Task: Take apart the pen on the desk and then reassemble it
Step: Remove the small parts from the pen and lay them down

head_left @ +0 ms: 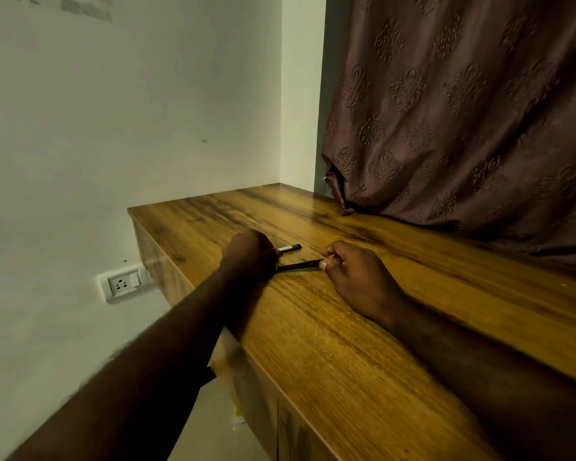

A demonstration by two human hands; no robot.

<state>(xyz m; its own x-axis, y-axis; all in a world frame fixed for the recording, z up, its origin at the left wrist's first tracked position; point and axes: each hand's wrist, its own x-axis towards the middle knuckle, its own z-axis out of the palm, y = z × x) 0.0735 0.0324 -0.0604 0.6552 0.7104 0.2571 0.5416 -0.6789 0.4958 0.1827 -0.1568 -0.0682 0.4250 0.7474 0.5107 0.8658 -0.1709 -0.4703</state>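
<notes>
left hand [246, 252], fingers hidden, and right hand [356, 277] at dim pen pieces [298, 265]

Glossy wood-grain counter [363, 314]; smooth black plastic pen barrel [298, 265]; embossed brown cloth curtain [463, 111] far right; matt plaster wall [130, 111].

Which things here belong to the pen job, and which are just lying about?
Part of the job:
- black pen barrel, pinched at its end by the right hand
- shorter pen piece, held by the left hand
- wooden desk

Just there:
- brown curtain
- wall socket
</notes>
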